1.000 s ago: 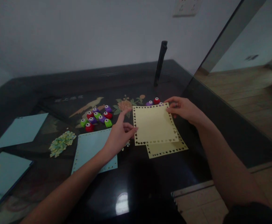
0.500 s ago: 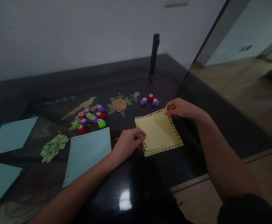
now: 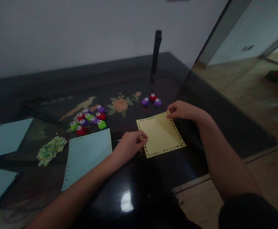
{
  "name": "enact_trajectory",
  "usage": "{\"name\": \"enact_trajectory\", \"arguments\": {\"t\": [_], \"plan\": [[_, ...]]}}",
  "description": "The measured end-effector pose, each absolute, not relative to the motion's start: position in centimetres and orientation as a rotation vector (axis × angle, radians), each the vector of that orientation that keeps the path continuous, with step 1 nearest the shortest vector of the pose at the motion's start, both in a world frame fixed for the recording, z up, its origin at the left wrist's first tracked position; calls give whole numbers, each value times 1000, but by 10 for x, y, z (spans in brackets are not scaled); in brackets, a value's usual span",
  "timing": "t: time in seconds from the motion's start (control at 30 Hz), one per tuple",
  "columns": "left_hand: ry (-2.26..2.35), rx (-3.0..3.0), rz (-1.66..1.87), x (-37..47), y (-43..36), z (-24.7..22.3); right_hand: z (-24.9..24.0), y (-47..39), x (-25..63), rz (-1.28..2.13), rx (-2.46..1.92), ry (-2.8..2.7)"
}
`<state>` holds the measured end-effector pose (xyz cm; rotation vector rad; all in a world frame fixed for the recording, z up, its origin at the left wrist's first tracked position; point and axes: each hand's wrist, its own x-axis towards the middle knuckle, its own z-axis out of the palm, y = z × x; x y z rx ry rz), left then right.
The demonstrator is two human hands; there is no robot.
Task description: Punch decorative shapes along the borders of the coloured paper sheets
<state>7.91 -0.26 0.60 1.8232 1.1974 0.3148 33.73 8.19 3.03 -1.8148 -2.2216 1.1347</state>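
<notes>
A yellow sheet of paper (image 3: 161, 133) with small punched shapes along its edges lies on the dark table. My left hand (image 3: 132, 143) pinches its left edge between thumb and fingers. At the far right corner, my right hand (image 3: 180, 110) also has its fingers closed on the sheet. Left of my left hand rests a pale blue sheet (image 3: 88, 156), punched along its borders and partly covered by my forearm. Just beyond the yellow sheet stand two purple craft punches and a red craft punch (image 3: 153, 97).
Several red, green and purple punches (image 3: 88, 117) cluster behind the blue sheet. A heap of paper bits (image 3: 51, 150) lies to its left, near two more blue sheets (image 3: 8, 135). A black post (image 3: 156, 55) rises at the back of the glossy table (image 3: 81, 76).
The yellow layers looked offset at the edges before; now they line up as one sheet with clear dark holes. Both hands keep their hold. The view has shifted slightly.
</notes>
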Motion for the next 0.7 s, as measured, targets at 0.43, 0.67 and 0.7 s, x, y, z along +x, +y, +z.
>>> {"name": "enact_trajectory", "arguments": {"t": [0.43, 0.67, 0.7], "plan": [[1189, 1905, 297, 80, -4, 6, 33, 81, 332, 969, -1859, -2333], [1222, 2062, 267, 81, -5, 6, 28, 82, 329, 783, -1902, -2392], [1233, 2091, 253, 81, -6, 6, 27, 82, 328, 765, -1910, -2399]]}}
